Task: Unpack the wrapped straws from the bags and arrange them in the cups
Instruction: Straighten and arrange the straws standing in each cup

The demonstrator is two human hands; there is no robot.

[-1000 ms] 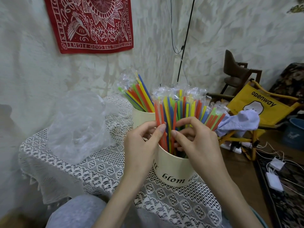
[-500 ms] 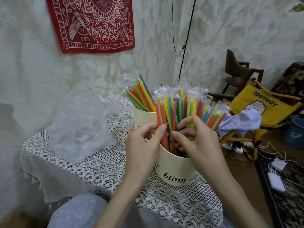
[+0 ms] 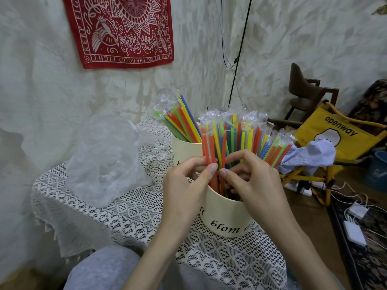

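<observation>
Straws (image 3: 230, 141) stand packed in the near cup (image 3: 226, 216) on the tabletop, both hands, left (image 3: 186, 185) and right (image 3: 255, 181), pinching stems; spreading them gently should avoid tipping it.

A small table (image 3: 129, 214) draped in a white lace cloth carries two cream cups: the near cup (image 3: 225, 218) at right, the far cup (image 3: 184, 151) just behind it, and a crumpled clear plastic bag (image 3: 104, 160) at left.
</observation>
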